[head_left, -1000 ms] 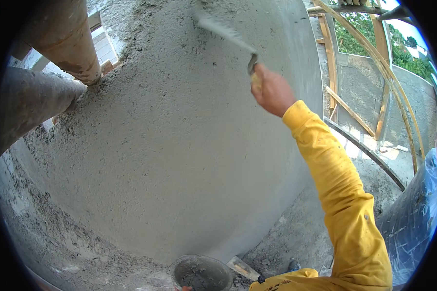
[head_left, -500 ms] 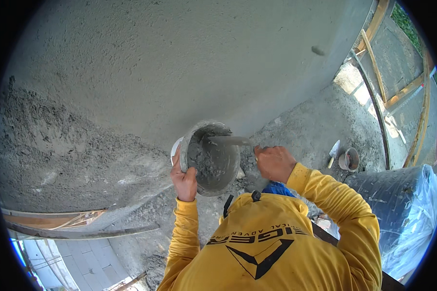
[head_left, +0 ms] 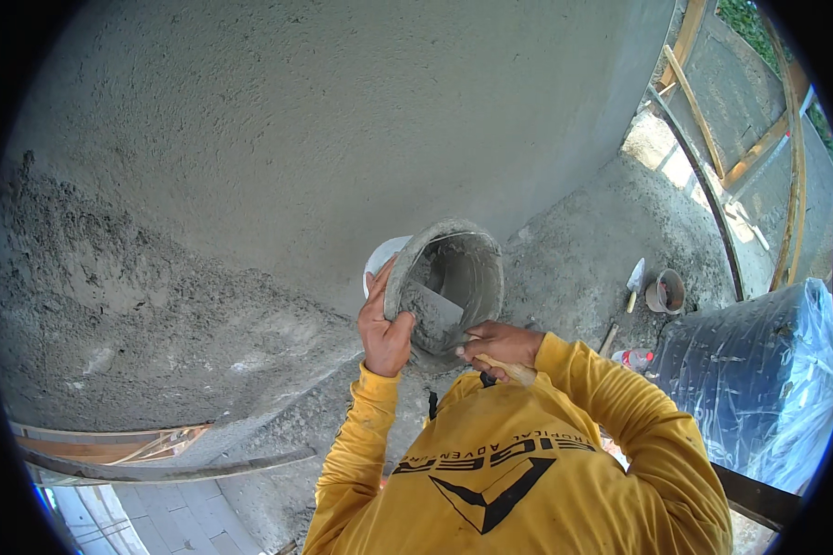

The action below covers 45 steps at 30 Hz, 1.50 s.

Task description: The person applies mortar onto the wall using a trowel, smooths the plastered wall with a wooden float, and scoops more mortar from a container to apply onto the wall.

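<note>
My left hand (head_left: 386, 335) grips the rim of a mortar-crusted bucket (head_left: 496, 277), thumb inside and fingers around the outside. The bucket is tilted, its mouth facing up toward me. Something white (head_left: 379, 262) shows beside its left wall, partly hidden by my fingers. Closed around a light wooden handle, my right hand (head_left: 507, 345) holds a trowel (head_left: 442, 311) at the near side of the bucket. The trowel's flat blade lies inside the bucket against wet grey mortar (head_left: 428, 326).
A grey plastered wall (head_left: 342, 120) rises in front, with a rough patch (head_left: 111, 287) low on the left. To the right lie a small pointed trowel (head_left: 635, 277), a small tub (head_left: 665, 292), a bottle (head_left: 633, 359) and a large plastic-wrapped block (head_left: 740, 370). Timber boards (head_left: 694, 111) stand far right.
The bucket has moved right with my left hand. My right hand has come down and left, and the trowel blade now reaches deeper into the bucket instead of crossing its rim.
</note>
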Each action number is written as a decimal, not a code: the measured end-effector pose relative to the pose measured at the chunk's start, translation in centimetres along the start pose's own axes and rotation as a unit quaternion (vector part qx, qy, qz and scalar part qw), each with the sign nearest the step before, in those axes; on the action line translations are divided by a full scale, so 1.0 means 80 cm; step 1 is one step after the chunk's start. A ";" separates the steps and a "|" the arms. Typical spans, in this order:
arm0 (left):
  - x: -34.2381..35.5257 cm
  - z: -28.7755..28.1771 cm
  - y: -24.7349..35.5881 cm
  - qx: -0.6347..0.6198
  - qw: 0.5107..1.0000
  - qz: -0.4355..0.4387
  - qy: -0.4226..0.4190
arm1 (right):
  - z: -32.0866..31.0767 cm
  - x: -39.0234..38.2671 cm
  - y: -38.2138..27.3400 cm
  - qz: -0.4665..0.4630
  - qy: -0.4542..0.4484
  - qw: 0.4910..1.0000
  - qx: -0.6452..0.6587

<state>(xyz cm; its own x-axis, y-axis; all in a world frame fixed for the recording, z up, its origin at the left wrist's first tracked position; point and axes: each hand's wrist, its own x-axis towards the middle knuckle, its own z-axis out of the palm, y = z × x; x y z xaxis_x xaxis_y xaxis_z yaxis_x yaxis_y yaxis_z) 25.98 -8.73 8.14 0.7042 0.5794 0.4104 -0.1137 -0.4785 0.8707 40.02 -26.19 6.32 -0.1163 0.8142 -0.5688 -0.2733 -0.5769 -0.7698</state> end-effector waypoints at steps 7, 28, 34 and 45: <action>0.027 0.005 -0.041 -0.225 0.954 -0.136 0.141 | -0.009 -0.027 -0.030 -0.038 0.123 0.990 0.054; -0.033 -0.051 -0.185 -0.120 0.862 -0.267 0.414 | -0.166 -0.386 -0.277 -0.755 0.455 0.455 0.127; -0.098 -0.061 -0.222 -0.186 0.881 -0.196 0.387 | -0.334 -0.483 -0.436 -0.557 0.814 -0.155 -0.053; -0.096 0.010 -0.079 0.025 0.816 -0.230 0.530 | -0.260 -0.099 -0.259 -0.505 0.329 0.630 -0.489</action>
<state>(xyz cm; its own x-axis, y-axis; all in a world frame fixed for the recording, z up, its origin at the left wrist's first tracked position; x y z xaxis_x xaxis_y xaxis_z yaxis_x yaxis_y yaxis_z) 21.88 -10.68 -0.75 -0.3413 0.9373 0.0709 0.0388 -0.0614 0.9974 66.50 -22.06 20.73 0.1538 0.7804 0.6060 0.8667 0.1880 -0.4620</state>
